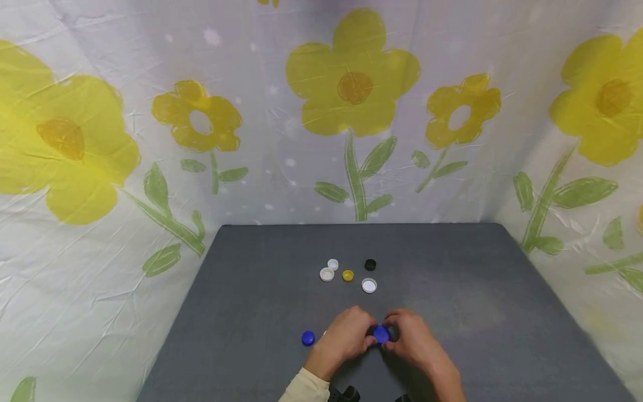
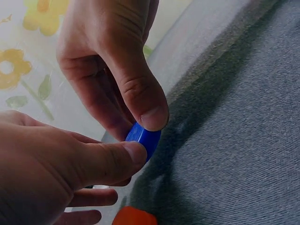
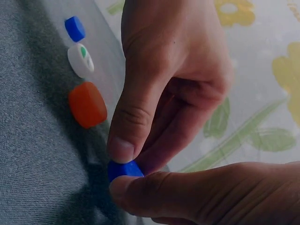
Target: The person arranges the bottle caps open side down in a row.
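Both hands meet over the grey table and pinch one blue bottle cap [image 1: 381, 334] between them. My left hand [image 1: 348, 334] grips its left side with thumb and fingers; from the right, my right hand [image 1: 413, 336] pinches the other side. In the left wrist view the blue cap [image 2: 144, 139] is tilted, its edge between both thumbs. Beside the left hand, a row holds an orange cap [image 3: 88, 105], a white cap with a green mark [image 3: 81, 61] and a second blue cap [image 3: 75, 29]. The left hand hides the orange cap in the head view.
Farther back on the grey table [image 1: 251, 301] lie two white caps [image 1: 327, 274] close together, a yellow cap [image 1: 348, 276], a black cap [image 1: 370, 264] and another white cap [image 1: 369, 285]. A flower-printed curtain [image 1: 271, 167] surrounds the table's back and sides.
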`<action>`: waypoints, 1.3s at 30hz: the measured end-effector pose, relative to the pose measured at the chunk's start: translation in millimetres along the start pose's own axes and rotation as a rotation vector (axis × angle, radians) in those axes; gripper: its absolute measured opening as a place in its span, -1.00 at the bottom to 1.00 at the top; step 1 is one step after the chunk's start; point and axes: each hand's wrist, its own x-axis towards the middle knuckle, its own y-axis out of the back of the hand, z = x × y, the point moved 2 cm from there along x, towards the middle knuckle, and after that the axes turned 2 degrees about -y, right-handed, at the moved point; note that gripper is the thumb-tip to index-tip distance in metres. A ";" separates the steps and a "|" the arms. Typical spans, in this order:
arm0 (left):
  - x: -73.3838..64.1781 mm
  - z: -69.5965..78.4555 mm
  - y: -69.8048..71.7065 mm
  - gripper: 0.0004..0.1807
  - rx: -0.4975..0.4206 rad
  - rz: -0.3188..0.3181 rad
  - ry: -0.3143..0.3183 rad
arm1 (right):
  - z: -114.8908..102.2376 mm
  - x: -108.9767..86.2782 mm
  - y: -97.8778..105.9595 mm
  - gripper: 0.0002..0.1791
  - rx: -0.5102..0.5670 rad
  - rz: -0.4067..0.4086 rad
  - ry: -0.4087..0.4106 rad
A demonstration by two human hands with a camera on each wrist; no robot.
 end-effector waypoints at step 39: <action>-19.2 -65.6 56.6 -0.63 -0.160 0.256 0.353 | -25.1 53.4 18.9 -0.66 -0.016 0.022 -0.070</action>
